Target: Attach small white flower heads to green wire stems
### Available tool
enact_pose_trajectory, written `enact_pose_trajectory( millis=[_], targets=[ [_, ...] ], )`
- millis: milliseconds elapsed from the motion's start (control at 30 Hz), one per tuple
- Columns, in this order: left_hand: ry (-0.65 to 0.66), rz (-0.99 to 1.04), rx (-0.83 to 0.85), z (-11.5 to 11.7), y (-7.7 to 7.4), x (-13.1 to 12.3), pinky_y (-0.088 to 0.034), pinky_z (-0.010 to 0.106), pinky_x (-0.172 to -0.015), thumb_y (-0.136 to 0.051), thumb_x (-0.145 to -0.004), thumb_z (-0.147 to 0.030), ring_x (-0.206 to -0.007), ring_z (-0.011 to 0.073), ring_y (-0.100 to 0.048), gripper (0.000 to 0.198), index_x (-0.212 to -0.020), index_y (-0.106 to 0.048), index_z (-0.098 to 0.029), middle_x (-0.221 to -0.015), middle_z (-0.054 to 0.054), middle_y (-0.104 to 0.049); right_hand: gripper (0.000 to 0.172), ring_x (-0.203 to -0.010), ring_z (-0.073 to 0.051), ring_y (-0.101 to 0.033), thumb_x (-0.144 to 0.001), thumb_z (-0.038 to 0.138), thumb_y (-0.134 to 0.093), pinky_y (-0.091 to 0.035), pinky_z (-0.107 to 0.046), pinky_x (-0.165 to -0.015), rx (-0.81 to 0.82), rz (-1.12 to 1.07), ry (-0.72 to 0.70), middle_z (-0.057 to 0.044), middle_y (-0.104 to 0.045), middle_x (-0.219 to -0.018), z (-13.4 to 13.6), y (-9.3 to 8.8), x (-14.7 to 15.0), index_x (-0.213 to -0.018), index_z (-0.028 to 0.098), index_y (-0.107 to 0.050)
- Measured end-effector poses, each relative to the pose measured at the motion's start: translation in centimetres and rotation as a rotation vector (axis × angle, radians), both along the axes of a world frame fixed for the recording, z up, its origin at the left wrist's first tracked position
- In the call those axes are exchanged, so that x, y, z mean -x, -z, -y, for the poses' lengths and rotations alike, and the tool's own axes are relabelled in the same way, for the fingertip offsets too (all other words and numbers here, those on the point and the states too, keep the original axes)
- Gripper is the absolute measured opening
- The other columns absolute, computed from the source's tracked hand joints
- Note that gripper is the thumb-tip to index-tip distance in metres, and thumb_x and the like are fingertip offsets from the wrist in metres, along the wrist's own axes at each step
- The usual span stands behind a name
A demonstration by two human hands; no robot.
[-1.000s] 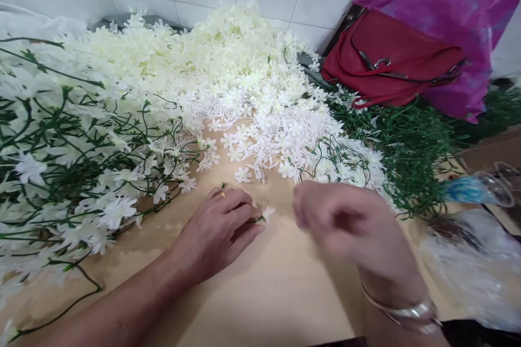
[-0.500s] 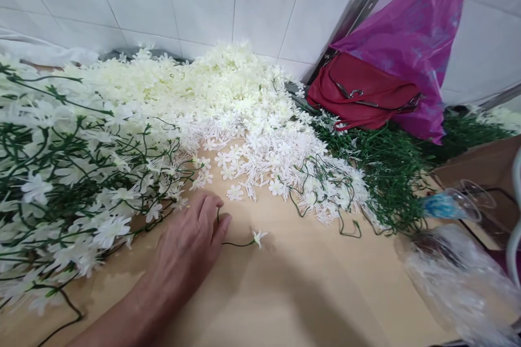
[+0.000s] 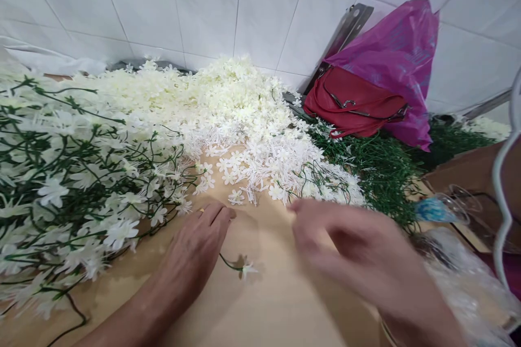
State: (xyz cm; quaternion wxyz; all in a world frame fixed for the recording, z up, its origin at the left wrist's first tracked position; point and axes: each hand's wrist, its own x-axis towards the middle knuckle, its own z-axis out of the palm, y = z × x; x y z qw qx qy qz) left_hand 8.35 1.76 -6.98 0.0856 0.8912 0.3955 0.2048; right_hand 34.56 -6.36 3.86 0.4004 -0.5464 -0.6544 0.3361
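My left hand rests low over the board with its fingers curled closed. From under it runs a thin green stem with a white artificial flower at its end; the gripped part is hidden. My right hand is smeared by motion above the board, its fingertips near the lower edge of a heap of white stamen pieces. Whether it holds anything cannot be made out. Several loose white blossoms lie just beyond my left hand. Left of that hand is a large pile of white flowers on green stems.
Cream blossoms are heaped against the tiled wall. Green stems lie at the right, below a red handbag and a purple plastic bag. Clear plastic wrap and a cardboard box stand further right.
My right hand has come into view from the lower right. The flower at my left hand has swung down and slightly left. The view has shifted a little.
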Motion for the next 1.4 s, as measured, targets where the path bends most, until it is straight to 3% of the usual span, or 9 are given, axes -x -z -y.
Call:
enact_pose_trajectory(
  millis=[67,167,367,533,633,833,1000,1200,1400],
  targets=[
    [0.001,0.025,-0.001,0.0,-0.4,-0.5,-0.050,0.036,-0.079,-0.047,-0.104,-0.012,-0.088,0.0234,-0.068,0.022,-0.115,-0.063,-0.023,-0.103,0.006,-0.070,0.007,-0.082,-0.022,-0.067,-0.093,0.020,-0.076,-0.055,-0.038,-0.081,-0.040,0.236,-0.022,-0.002,-0.074,-0.090,-4.9,0.2,0.9,-0.092,0.025,-0.072],
    [-0.031,0.067,0.017,0.1,-1.3,-1.1,-0.052,0.037,-0.081,-0.046,-0.106,-0.013,-0.087,0.0233,-0.069,0.019,-0.111,-0.062,-0.022,-0.100,0.005,-0.071,0.019,-0.092,-0.024,-0.066,-0.092,0.004,-0.068,-0.050,-0.039,-0.086,-0.153,0.628,-0.040,-0.006,-0.074,-0.096,-9.5,1.8,1.9,-0.100,0.021,-0.070],
    [-0.054,0.256,0.069,-0.3,-2.1,-1.1,-0.057,0.033,-0.076,-0.051,-0.105,-0.017,-0.082,0.0199,-0.070,0.008,-0.108,-0.057,-0.020,-0.101,0.005,-0.069,0.021,-0.094,-0.028,-0.062,-0.096,0.001,-0.057,-0.048,-0.043,-0.089,-0.170,0.944,-0.031,-0.012,-0.071,-0.096,-10.5,4.6,2.3,-0.090,0.016,-0.070],
    [-0.112,0.358,-0.014,-1.3,-1.6,-2.3,-0.059,0.033,-0.088,-0.052,-0.105,-0.014,-0.097,0.0195,-0.073,0.017,-0.120,-0.057,-0.019,-0.114,0.008,-0.069,0.023,-0.088,-0.027,-0.058,-0.101,0.004,-0.049,-0.047,-0.042,-0.086,-0.318,0.839,0.077,-0.011,-0.069,-0.094,-10.2,5.7,1.7,-0.091,0.018,-0.065],
    [-0.086,0.338,-0.093,-1.8,-1.7,-3.0,-0.060,0.033,-0.093,-0.046,-0.107,-0.013,-0.103,0.0192,-0.072,0.023,-0.123,-0.060,-0.020,-0.112,0.008,-0.069,0.020,-0.086,-0.025,-0.059,-0.103,0.010,-0.049,-0.047,-0.039,-0.082,-0.362,0.610,0.151,-0.008,-0.068,-0.090,-10.2,6.3,1.5,-0.092,0.021,-0.061],
    [-0.005,0.181,-0.044,-2.7,-2.7,-3.0,-0.059,0.033,-0.082,-0.046,-0.107,-0.016,-0.094,0.0202,-0.072,0.021,-0.112,-0.066,-0.017,-0.108,0.008,-0.071,0.015,-0.094,-0.021,-0.066,-0.102,0.011,-0.055,-0.051,-0.035,-0.086,-0.427,0.234,0.145,-0.007,-0.071,-0.100,-10.4,6.9,1.6,-0.106,0.021,-0.065],
    [-0.073,0.163,0.029,-3.5,-2.8,-3.2,-0.054,0.030,-0.077,-0.049,-0.107,-0.021,-0.085,0.0189,-0.069,0.020,-0.100,-0.068,-0.019,-0.097,0.005,-0.071,0.011,-0.097,-0.020,-0.066,-0.097,0.013,-0.067,-0.053,-0.034,-0.086,-0.458,0.069,0.187,-0.007,-0.069,-0.105,-10.2,6.6,1.9,-0.100,0.022,-0.071],
    [-0.234,0.511,0.193,-3.8,-2.9,-3.4,-0.048,0.027,-0.069,-0.064,-0.098,-0.028,-0.073,0.0156,-0.062,0.012,-0.092,-0.071,-0.020,-0.085,0.001,-0.070,0.010,-0.092,-0.019,-0.064,-0.089,0.014,-0.075,-0.051,-0.034,-0.081,-0.341,-0.114,0.207,-0.004,-0.068,-0.099,-10.0,6.3,2.4,-0.085,0.023,-0.076],
    [-0.258,1.054,0.690,-3.7,-4.2,-4.2,-0.052,0.023,-0.068,-0.075,-0.090,-0.043,-0.070,0.0122,-0.062,0.026,-0.092,-0.070,-0.018,-0.080,0.001,-0.071,0.005,-0.080,-0.016,-0.064,-0.090,0.020,-0.076,-0.051,-0.032,-0.076,-0.151,-0.365,0.170,0.001,-0.074,-0.085,-9.1,6.1,3.9,-0.088,0.024,-0.074]
  ],
)
